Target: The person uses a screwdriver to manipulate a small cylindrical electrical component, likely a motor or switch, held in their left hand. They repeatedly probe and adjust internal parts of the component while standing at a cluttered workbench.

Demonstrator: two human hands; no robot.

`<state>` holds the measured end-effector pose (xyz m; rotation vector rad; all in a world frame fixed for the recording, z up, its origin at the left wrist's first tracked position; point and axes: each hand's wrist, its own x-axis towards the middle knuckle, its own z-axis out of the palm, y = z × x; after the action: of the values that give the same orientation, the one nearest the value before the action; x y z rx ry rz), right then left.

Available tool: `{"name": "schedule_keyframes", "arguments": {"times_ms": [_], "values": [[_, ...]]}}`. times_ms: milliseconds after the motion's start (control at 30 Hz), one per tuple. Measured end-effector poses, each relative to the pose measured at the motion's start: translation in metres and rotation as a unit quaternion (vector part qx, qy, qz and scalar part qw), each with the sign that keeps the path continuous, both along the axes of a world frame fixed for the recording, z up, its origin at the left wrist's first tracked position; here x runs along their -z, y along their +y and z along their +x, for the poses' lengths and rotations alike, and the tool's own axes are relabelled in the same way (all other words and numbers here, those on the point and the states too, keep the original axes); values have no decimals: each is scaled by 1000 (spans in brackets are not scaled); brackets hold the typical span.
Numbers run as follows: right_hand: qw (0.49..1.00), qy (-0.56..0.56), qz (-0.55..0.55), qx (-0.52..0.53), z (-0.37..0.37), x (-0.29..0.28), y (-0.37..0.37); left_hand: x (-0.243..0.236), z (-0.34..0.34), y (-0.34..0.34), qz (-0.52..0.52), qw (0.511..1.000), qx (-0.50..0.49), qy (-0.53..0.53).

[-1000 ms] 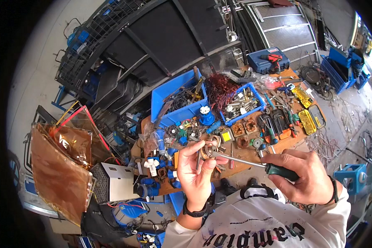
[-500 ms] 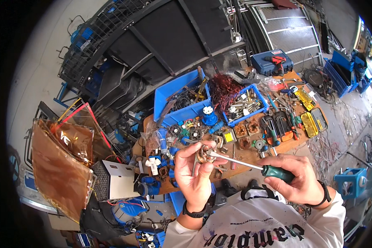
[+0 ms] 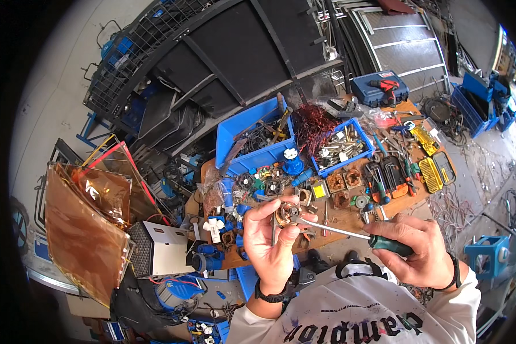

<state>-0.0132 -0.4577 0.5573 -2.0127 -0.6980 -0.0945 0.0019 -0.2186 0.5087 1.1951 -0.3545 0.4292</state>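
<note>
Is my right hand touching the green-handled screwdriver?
Touching: the head view plainly shows the right hand curled around the green-handled screwdriver, pressed against its grip.

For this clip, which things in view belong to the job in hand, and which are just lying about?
In the job:
small round metal part, held in the left hand
green-handled screwdriver in the right hand, tip at the part

Apparently just lying about:
red drill
blue case
large blue bin
tangled red strands

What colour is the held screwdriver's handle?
The handle is dark green, clearest in the head view.
</note>
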Motion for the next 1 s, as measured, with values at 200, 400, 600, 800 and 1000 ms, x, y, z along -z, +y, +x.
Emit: {"name": "schedule_keyframes", "arguments": {"times_ms": [200,400,600,800,1000], "values": [[985,-115,-113,58,-10,-10,3,4,0,-1,47,998,-36,-21],[981,-124,-142,55,-13,-24,3,5,-3,-4,76,994,-76,-25],[995,-53,-78,9,-7,-21,-2,8,-6,1,74,997,-38,5],[998,53,-2,-42,0,-15,-6,6,-11,1,29,999,0,30],[985,141,68,-72,6,-3,-9,2,-14,-2,-5,997,25,66]]}}
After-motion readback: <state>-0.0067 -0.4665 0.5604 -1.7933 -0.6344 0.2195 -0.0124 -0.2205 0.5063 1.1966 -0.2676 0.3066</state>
